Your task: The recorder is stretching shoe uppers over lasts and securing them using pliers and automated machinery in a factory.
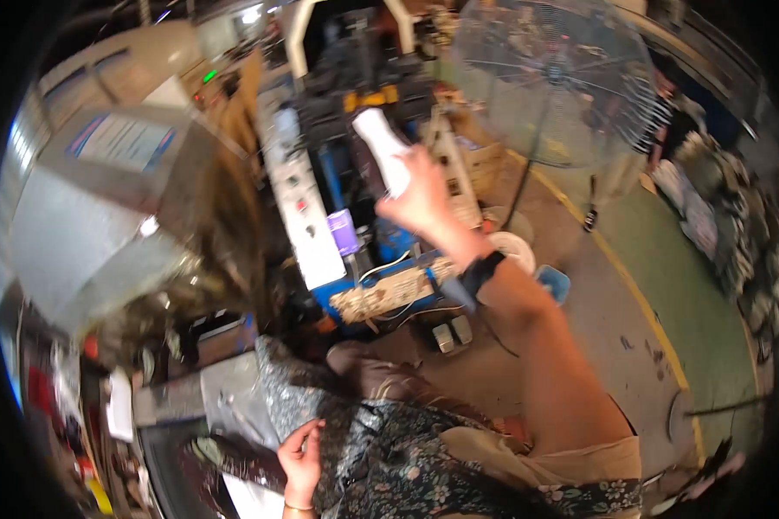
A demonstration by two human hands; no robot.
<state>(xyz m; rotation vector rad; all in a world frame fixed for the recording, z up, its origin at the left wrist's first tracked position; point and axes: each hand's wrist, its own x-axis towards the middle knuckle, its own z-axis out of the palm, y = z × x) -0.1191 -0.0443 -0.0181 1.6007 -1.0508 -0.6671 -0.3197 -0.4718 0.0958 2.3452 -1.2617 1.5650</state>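
Observation:
Above the machine, my right hand (420,195) is closed round a dark maroon shoe upper (368,164) whose white sole side (381,143) faces up. Its toe end reaches the yellow part (375,97) of the black machine head (355,65). Low in the view, my left hand (301,463) hangs beside my patterned clothing, fingers loosely bent and slightly apart, with nothing visible in them. More dark maroon shoe uppers (234,458) lie just left of it, next to a white piece (253,499).
A white control panel (307,229) with buttons and a purple card (342,232) flank the machine. Foot pedals (452,334) sit below it. A large metal hood (86,225) stands at left. A caged fan (554,73) rises at right, near a white bucket (512,253) and blue container (551,284).

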